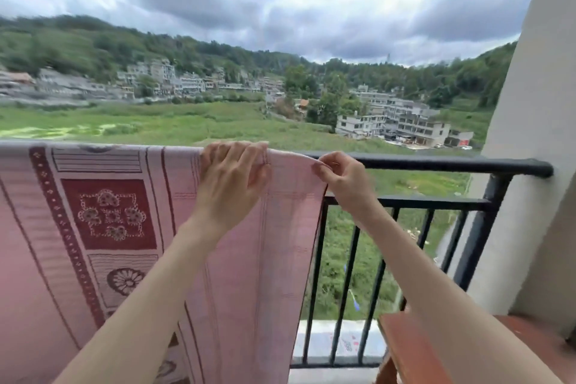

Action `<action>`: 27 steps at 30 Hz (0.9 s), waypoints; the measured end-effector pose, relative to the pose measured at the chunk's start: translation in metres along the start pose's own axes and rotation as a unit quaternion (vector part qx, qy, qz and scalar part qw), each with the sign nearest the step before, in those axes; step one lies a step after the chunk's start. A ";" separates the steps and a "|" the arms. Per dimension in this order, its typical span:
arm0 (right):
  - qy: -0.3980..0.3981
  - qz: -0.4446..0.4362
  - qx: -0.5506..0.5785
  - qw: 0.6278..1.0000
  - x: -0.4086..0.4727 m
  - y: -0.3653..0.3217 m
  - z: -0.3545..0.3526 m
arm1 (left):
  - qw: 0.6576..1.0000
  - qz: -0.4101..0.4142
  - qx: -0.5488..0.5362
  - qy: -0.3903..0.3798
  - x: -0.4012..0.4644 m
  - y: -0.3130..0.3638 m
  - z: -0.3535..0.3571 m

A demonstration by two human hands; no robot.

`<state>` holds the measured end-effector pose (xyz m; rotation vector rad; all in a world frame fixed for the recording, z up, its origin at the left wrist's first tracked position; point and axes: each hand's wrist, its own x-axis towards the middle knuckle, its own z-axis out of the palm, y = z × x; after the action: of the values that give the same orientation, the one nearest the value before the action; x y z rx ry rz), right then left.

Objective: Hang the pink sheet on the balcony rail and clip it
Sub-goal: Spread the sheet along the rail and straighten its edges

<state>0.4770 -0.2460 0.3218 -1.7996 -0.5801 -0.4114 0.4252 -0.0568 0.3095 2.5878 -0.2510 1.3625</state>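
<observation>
- The pink sheet (237, 259) is already draped over the black balcony rail (436, 163). It covers the rail from the left border of the view to about the middle, and its right edge hangs down at 6 o'clock from the hands.
- The left hand (229, 184) lies on the fold at the top of the rail. Its fingers are bent over the far side of the rail and hold the cloth down there.
- The right hand (344, 179) is just beside it at 3 o'clock. Its thumb and forefinger pinch the upper right corner of the sheet, right at the rail.
- The cloth looks thin, soft and light. It probably will slide on the smooth rail and move in wind, so it is better to take it at the hem or the corner, near the rail.
- No clip is visible in the view, so the clipping seems not yet done.
- The bare part of the rail runs toward 3 o'clock to the wall (530, 134).
</observation>
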 end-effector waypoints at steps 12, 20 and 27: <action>-0.055 0.098 0.264 0.958 -0.006 0.015 -0.001 | 0.996 -0.018 0.058 -0.070 -0.004 0.008 -0.012; -0.155 0.113 0.283 0.940 -0.004 0.031 0.002 | 0.996 -0.033 0.054 -0.061 -0.005 0.009 -0.009; -0.228 0.106 0.210 0.945 0.004 0.041 0.007 | 0.997 -0.043 0.052 -0.044 -0.007 0.012 -0.007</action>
<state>0.5037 -0.2481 0.2893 -1.5185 -0.7200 0.2731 0.4132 -0.0662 0.3089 2.7127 -0.0828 1.2671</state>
